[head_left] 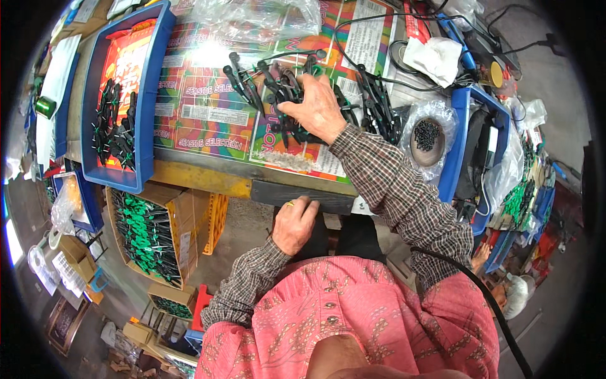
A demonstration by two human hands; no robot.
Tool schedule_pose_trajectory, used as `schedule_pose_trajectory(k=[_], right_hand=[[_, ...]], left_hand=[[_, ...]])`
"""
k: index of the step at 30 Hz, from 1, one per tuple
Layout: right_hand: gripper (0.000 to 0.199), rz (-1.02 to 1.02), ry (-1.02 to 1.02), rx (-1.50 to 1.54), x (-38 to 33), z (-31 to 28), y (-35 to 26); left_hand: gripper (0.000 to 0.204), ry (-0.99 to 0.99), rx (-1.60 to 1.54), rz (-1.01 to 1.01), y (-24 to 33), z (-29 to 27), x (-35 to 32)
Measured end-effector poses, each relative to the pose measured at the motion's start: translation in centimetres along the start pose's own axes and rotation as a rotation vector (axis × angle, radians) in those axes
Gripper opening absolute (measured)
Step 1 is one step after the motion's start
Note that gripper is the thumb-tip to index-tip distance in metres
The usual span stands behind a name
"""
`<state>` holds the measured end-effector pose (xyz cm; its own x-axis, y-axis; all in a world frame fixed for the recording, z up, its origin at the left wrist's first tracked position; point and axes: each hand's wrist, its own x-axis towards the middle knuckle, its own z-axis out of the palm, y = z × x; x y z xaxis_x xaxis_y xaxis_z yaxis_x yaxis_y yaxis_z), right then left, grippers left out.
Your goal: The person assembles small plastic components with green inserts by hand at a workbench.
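Note:
My right hand (319, 108) reaches over the worktable and rests on a pile of black lamp sockets with wires (278, 88); its fingers curl into the pile and seem to grip some of them. My left hand (294, 222) is low at the table's front edge, fingers curled against a dark strip (303, 194) under the tabletop; I cannot see anything in it. The tabletop is covered with colourful printed cardboard (208, 107).
A blue tray (148, 95) at the left holds finished black and green pieces. A cardboard box (183, 234) with green-tagged parts stands below it. A bowl of small black parts (427, 136) in plastic sits at the right, beside another blue tray (457, 145), cables and a white cloth (435, 58).

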<state>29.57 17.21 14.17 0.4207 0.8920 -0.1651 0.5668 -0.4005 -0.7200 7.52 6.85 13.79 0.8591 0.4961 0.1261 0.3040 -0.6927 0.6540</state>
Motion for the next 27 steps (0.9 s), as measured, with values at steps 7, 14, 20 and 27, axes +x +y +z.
schedule_pose_trajectory(k=[7,14,20,27], right_hand=[[0.067,-0.126,0.045,0.078,-0.9,0.1,-0.9],[0.054,-0.241,-0.152,0.118,-3.1,-4.9,-0.6],[0.048,0.305,-0.369,0.441,-8.5,-13.0,1.6],[0.044,0.529,-0.213,0.551,-19.7,-18.4,7.4]], left_hand=[[0.03,0.097,0.015,-0.03,-2.0,-2.1,0.4],[0.03,0.129,0.012,-0.005,-4.3,-1.7,-0.2],[0.026,0.022,-0.048,0.044,-4.1,-0.9,-5.3],[0.021,-0.48,-0.02,-0.361,-11.4,6.9,-17.6]])
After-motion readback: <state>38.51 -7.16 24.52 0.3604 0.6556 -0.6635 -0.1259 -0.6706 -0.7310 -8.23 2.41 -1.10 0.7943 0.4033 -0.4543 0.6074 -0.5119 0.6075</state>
